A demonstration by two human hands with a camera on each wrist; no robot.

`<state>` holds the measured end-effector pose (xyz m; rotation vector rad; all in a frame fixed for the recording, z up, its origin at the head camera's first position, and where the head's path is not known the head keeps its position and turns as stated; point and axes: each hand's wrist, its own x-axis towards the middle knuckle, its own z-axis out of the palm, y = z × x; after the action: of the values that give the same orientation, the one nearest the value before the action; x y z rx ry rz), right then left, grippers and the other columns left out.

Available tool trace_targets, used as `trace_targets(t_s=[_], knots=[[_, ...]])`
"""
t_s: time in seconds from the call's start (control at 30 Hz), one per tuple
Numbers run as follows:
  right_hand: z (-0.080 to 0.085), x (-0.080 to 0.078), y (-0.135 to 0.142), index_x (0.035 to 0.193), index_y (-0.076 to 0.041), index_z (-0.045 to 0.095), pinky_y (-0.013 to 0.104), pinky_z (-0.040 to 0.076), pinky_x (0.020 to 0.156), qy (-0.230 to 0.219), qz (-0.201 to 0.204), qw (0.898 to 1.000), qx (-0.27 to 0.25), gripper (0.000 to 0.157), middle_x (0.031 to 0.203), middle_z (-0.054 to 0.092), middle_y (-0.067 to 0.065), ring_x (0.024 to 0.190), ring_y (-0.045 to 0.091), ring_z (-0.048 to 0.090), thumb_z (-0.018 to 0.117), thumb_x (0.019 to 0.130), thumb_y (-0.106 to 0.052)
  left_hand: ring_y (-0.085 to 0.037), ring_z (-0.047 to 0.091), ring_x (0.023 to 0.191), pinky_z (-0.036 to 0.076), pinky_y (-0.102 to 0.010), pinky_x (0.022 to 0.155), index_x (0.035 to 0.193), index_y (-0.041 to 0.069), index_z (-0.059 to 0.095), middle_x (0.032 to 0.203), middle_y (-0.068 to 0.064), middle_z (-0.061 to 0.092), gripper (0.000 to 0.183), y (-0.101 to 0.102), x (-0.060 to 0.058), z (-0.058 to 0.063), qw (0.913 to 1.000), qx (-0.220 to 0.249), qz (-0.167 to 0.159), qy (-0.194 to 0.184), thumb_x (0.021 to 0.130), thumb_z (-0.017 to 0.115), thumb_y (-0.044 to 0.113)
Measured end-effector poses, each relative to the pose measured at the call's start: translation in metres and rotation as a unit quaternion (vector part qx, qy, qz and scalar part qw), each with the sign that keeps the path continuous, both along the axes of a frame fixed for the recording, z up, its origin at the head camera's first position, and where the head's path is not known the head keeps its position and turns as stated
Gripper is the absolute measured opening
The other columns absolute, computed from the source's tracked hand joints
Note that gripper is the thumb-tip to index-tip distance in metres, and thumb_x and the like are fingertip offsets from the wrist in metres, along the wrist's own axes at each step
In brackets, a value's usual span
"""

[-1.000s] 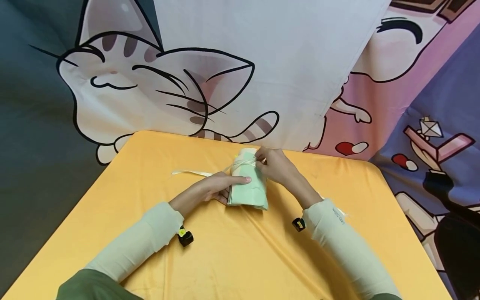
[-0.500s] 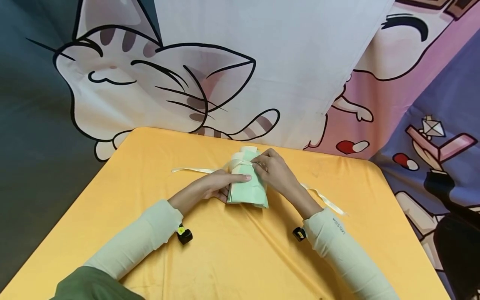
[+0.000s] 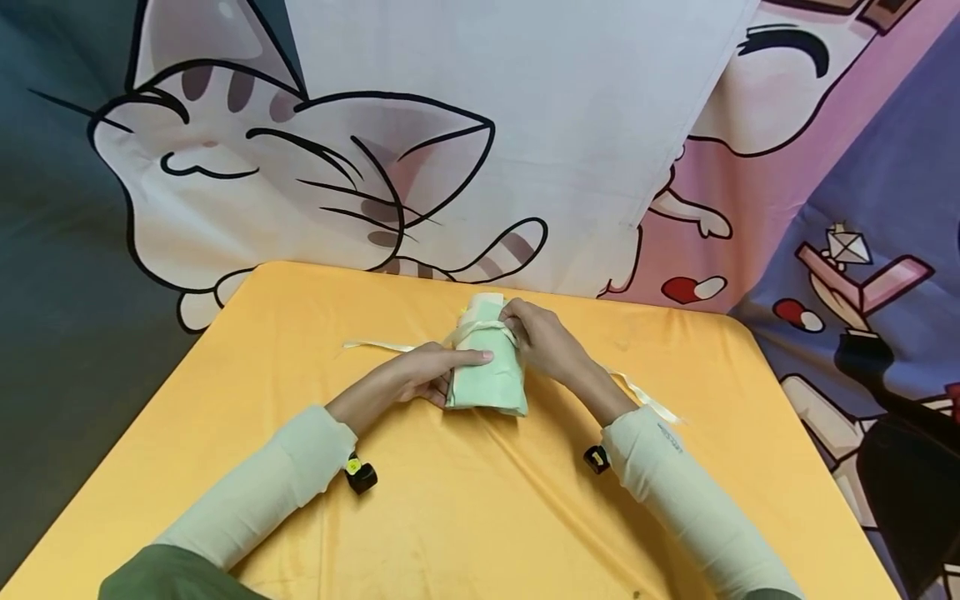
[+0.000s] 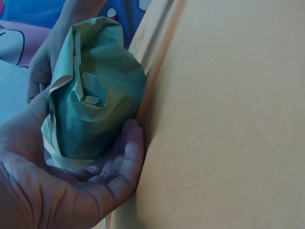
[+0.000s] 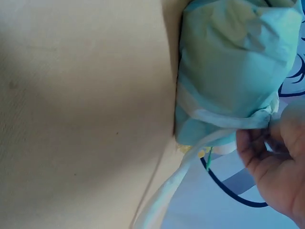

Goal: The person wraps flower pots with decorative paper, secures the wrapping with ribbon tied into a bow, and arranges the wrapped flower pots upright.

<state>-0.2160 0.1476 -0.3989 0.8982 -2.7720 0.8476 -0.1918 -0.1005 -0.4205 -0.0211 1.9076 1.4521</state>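
Note:
A bundle wrapped in pale green paper [image 3: 487, 379] is held over the table, its crumpled, folded end [image 4: 93, 98] showing in the left wrist view. My left hand [image 3: 431, 367] grips it from the left, thumb across the front and fingers curled behind and beneath. Around its upper part runs a cream ribbon [image 3: 487, 326]. At the bundle's upper right edge my right hand [image 3: 547, 337] pinches the ribbon between thumb and fingers. One ribbon length [image 5: 167, 186] hangs away in the right wrist view. Small yellow bits [image 5: 186, 149] and a thin green strand [image 5: 209, 160] peek out beyond the paper.
A yellow cloth [image 3: 420, 500] covers the table. One ribbon tail [image 3: 378, 344] lies to the left, another [image 3: 645, 398] beside the right forearm. Behind the table's far edge hangs a printed cat backdrop [image 3: 315, 183]. Something dark [image 3: 907, 492] stands at the right.
The right fingers have shifted from the bundle's front to its upper right edge. The ribbon band lies flatter across the paper, and the right tail shows more. The left hand keeps its grip.

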Motion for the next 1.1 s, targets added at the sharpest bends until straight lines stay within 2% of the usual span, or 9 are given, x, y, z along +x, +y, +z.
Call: trace_targets(t_s=[0.13, 0.33, 0.53, 0.73, 0.9, 1.1], knots=[[-0.005, -0.004, -0.001, 0.122, -0.006, 0.066, 0.05, 0.06, 0.095, 0.018, 0.007, 1.0, -0.011, 0.008, 0.121, 0.07, 0.016, 0.111, 0.034, 0.068, 0.061, 0.116, -0.006, -0.014, 0.074, 0.072, 0.064, -0.031, 0.069, 0.107, 0.01, 0.078, 0.081, -0.003, 0.078, 0.057, -0.001, 0.001, -0.002, 1.0, 0.002, 0.004, -0.003, 0.098, 0.08, 0.065], [-0.01, -0.004, 0.004, 0.118, -0.003, 0.068, 0.047, 0.065, 0.088, 0.051, 0.03, 0.998, -0.022, 0.006, 0.117, 0.071, 0.018, 0.103, 0.034, 0.074, 0.063, 0.115, -0.005, -0.015, 0.075, 0.075, 0.065, -0.032, 0.071, 0.115, 0.008, 0.076, 0.085, -0.004, 0.079, 0.058, -0.002, 0.001, -0.002, 0.9999, 0.01, 0.005, -0.003, 0.099, 0.08, 0.064], [-0.013, -0.001, 0.011, 0.114, -0.001, 0.07, 0.045, 0.065, 0.091, 0.033, 0.034, 0.998, -0.047, 0.013, 0.121, 0.073, 0.018, 0.107, 0.031, 0.075, 0.059, 0.11, 0.003, -0.016, 0.075, 0.076, 0.065, -0.032, 0.071, 0.116, 0.008, 0.077, 0.086, -0.005, 0.081, 0.058, -0.001, 0.0, -0.002, 0.9999, 0.011, 0.007, 0.006, 0.099, 0.08, 0.063], [-0.014, 0.002, 0.014, 0.113, -0.002, 0.072, 0.045, 0.068, 0.098, 0.021, 0.031, 0.997, -0.066, 0.014, 0.125, 0.077, 0.017, 0.112, 0.031, 0.077, 0.061, 0.105, 0.0, -0.016, 0.077, 0.077, 0.066, -0.033, 0.072, 0.117, 0.007, 0.079, 0.086, -0.005, 0.082, 0.058, -0.002, -0.001, -0.001, 0.9999, 0.013, 0.007, 0.007, 0.1, 0.079, 0.063], [-0.014, 0.003, 0.016, 0.106, -0.004, 0.076, 0.047, 0.068, 0.102, -0.003, 0.028, 0.996, -0.08, 0.015, 0.132, 0.078, 0.018, 0.122, 0.035, 0.078, 0.062, 0.102, -0.006, -0.016, 0.077, 0.078, 0.065, -0.032, 0.071, 0.121, 0.006, 0.076, 0.089, -0.006, 0.081, 0.058, -0.003, 0.0, -0.001, 0.9998, 0.02, 0.007, 0.003, 0.101, 0.078, 0.061], [-0.01, 0.006, 0.019, 0.107, -0.003, 0.079, 0.052, 0.064, 0.103, -0.058, 0.016, 0.994, -0.088, 0.014, 0.138, 0.074, 0.018, 0.124, 0.035, 0.074, 0.068, 0.107, -0.012, -0.015, 0.077, 0.078, 0.066, -0.032, 0.072, 0.12, 0.006, 0.077, 0.089, -0.005, 0.082, 0.058, -0.003, 0.0, -0.002, 0.9998, 0.021, 0.005, 0.001, 0.101, 0.079, 0.061]])
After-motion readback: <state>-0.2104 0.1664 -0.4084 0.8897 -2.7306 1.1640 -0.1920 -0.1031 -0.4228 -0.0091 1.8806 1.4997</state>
